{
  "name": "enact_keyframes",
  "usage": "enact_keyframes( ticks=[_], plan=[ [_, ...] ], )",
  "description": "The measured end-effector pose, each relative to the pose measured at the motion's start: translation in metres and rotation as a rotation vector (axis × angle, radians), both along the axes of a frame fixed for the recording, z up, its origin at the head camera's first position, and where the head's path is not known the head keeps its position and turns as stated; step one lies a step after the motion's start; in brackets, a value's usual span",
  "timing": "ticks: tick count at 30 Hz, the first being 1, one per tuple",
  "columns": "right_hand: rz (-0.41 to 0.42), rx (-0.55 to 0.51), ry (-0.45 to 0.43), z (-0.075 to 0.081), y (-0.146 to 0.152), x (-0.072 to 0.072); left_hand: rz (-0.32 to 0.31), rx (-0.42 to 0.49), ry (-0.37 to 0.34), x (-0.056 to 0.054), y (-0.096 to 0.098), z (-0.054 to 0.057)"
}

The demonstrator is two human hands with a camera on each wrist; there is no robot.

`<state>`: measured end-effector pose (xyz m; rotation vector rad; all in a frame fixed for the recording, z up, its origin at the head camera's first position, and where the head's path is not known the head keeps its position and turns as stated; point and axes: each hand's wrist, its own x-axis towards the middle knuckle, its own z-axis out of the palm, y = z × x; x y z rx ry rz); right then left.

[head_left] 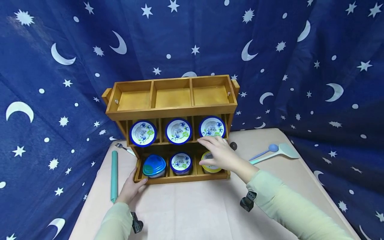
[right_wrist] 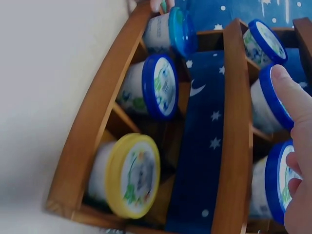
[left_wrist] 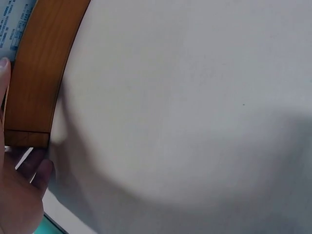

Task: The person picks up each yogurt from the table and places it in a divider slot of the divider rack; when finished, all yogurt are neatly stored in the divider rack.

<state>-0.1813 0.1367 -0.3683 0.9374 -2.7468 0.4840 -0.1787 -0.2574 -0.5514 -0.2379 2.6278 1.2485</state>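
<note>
A three-tier wooden rack (head_left: 171,113) stands on the table. Its top tier holds nothing; the middle tier has three tubs with blue-rimmed lids (head_left: 143,133). Along the bottom sit a shiny blue-lidded tub (head_left: 154,165), a blue-rimmed tub (head_left: 181,162) and a yellow-lidded tub (right_wrist: 139,175). My left hand (head_left: 131,186) grips the rack's lower left corner, thumb over the front board (left_wrist: 39,68). Holding nothing, my right hand (head_left: 222,154) has its fingers extended before the right-hand compartments, partly hiding the yellow-lidded tub.
A teal rod (head_left: 114,176) and a fork (head_left: 126,149) lie left of the rack. To the right are a blue spoon (head_left: 265,150), a pale green spatula (head_left: 285,151) and a small dark round object (head_left: 233,145). A star-patterned blue cloth (head_left: 186,40) hangs behind.
</note>
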Motion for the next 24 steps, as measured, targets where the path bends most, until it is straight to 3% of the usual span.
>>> enact_keyframes(
  ticks=[11, 17, 24],
  plan=[
    [-0.032, -0.061, -0.016, -0.010, 0.048, 0.002, -0.011, 0.017, 0.017, -0.002, -0.007, 0.005],
    [-0.070, -0.133, -0.024, -0.017, 0.072, 0.006, -0.004, 0.004, 0.031, -0.002, -0.014, 0.019],
    [-0.059, -0.158, -0.025, -0.018, 0.077, -0.002, 0.003, -0.015, 0.045, -0.007, -0.020, 0.033]
  ],
)
